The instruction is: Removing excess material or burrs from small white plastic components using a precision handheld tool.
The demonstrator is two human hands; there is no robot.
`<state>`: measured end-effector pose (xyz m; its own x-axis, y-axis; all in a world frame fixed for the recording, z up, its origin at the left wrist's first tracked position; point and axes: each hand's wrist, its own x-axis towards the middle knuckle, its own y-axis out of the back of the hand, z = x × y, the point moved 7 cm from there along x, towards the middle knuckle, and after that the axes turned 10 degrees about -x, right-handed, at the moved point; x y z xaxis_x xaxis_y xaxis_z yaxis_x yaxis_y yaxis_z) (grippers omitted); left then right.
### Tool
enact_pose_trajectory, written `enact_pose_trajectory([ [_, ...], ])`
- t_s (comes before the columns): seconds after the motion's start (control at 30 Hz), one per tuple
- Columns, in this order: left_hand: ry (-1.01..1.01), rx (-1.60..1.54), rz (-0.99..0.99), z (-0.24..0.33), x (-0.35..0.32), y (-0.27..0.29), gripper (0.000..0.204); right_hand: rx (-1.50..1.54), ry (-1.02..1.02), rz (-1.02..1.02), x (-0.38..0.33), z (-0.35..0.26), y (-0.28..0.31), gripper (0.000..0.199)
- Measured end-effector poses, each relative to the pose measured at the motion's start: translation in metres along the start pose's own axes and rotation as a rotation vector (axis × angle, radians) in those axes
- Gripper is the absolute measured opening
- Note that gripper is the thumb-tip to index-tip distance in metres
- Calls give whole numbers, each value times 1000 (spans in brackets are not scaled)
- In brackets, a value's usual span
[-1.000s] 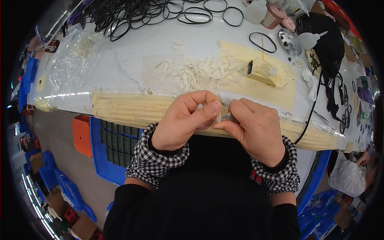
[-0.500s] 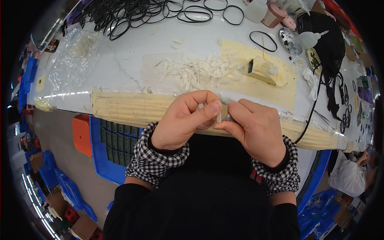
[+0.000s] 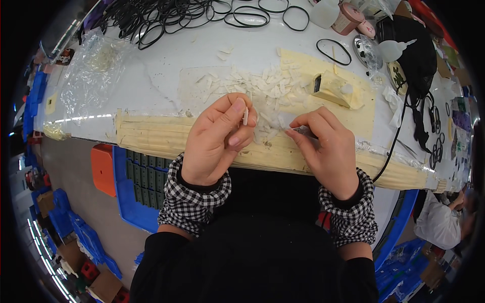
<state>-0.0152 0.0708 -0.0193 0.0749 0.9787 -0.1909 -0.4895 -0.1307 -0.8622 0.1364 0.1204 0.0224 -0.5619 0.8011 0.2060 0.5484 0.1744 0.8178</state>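
My left hand (image 3: 217, 136) is closed, pinching a small white strip (image 3: 246, 116) upright between thumb and fingers. My right hand (image 3: 326, 146) is apart from it, over the table's near edge. Its thumb and forefinger tips are pressed together, and a bit of something greyish shows behind them, too small to make out. Beyond both hands lies a loose pile of white strips (image 3: 242, 86), spread partly over a yellowish sheet (image 3: 361, 118). A block wrapped in yellow tape (image 3: 336, 90), with a dark end, rests on that sheet.
Black rubber belts (image 3: 151, 17) heap up at the far left, and a single belt (image 3: 333, 52) lies farther right. Clear plastic film (image 3: 96, 65) covers the left side. Squeeze bottles (image 3: 394, 50) and a black bag (image 3: 422, 65) stand right. Yellow tape (image 3: 161, 134) lines the near edge.
My hands have drawn apart. The left moved up and left with the white strip, and the right shifted slightly away, its fingertips now over the near edge of the pile.
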Motion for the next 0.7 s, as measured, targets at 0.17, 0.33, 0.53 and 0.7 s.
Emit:
enact_pose_trajectory([
  [0.17, -25, -78, 34, 0, 0, 2, 23, -171, 91, -4, 1, -11, -9, 16],
  [0.33, -35, 62, 102, -2, 0, -2, 20, -82, 118, 153, 3, -8, -1, 18],
  [0.53, 81, 107, 85, -19, -1, -9, 17, -279, 416, 416, -8, -38, 19, 28],
  [0.7, 111, 50, 32, -24, 1, -8, 16, -287, 512, 384, -10, -49, 24, 28],
])
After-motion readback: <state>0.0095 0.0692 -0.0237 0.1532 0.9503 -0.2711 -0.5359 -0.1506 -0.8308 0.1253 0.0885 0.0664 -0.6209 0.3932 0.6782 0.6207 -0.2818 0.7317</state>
